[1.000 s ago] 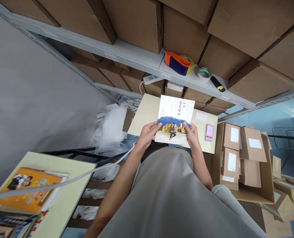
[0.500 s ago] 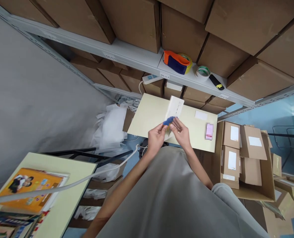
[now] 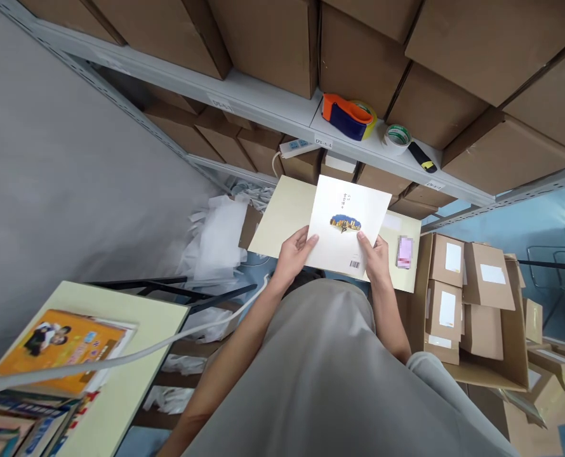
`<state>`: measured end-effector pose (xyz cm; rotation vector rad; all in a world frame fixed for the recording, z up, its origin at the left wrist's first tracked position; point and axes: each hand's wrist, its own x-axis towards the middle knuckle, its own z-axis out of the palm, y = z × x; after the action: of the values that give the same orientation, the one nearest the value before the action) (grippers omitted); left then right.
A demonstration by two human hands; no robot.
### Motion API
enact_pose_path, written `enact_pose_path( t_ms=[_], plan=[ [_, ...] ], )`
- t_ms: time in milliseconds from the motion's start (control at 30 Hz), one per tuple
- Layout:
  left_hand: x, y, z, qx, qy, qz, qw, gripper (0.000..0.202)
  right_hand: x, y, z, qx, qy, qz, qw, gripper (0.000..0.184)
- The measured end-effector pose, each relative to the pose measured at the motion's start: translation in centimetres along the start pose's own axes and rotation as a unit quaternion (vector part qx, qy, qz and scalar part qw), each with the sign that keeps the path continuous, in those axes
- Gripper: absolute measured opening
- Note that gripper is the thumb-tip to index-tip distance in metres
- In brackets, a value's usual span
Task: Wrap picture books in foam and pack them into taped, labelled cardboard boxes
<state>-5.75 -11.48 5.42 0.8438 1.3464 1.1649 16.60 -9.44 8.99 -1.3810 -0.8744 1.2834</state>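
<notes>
Head view | book (image 3: 346,209) held above table (image 3: 282,209), barcode (image 3: 354,264) side up | gripped by left hand (image 3: 294,254) at its 8 o'clock, right hand (image 3: 376,259) at 4 o'clock | edges best pinched lightly and evenly, barcode best left uncovered near 6 o'clock

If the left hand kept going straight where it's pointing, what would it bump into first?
The white book, which the left hand pinches at its left edge. Beyond that, perhaps the shelf front, though depth is hard to judge here.
</notes>
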Motion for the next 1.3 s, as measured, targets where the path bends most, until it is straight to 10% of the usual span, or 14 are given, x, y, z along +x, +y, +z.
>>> enact_pose_path(
  t_ms=[100,367,600,700,833,1033,1200,1300],
  plan=[
    [0.0,0.8,-0.1,-0.082,-0.052,-0.055,0.994,0.090,0.7,0.5,-0.5,-0.002,-0.014,0.019,1.000,0.067],
    [-0.6,1.4,1.6,-0.065,0.077,0.026,0.995,0.077,1.2,3.1,2.1,-0.117,0.008,-0.067,0.991,0.092],
    [-3.3,1.3,3.3,0.106,-0.013,0.070,0.992,0.033,-0.9,3.0,4.8,-0.131,-0.058,-0.049,0.988,0.059],
    [-2.7,0.8,2.5,0.103,-0.031,0.109,0.988,0.052,0.2,2.5,3.3,-0.107,-0.038,-0.050,0.992,0.062],
    [0.0,-0.1,-0.3,0.081,0.097,0.102,0.987,0.068,1.0,2.2,1.2,-0.033,-0.091,-0.013,0.995,0.059],
    [1.9,0.2,-2.6,-0.018,0.064,0.026,0.997,0.055,1.4,3.3,-0.4,-0.030,-0.118,0.027,0.992,0.061],
    [-0.7,3.8,-0.3,0.111,0.091,0.144,0.979,0.025,3.9,4.5,0.6,-0.013,-0.124,0.038,0.991,0.062],
    [-3.3,5.8,1.9,0.181,-0.011,0.250,0.951,0.008,5.0,4.4,2.3,0.029,-0.179,0.033,0.983,0.062]
  ],
)
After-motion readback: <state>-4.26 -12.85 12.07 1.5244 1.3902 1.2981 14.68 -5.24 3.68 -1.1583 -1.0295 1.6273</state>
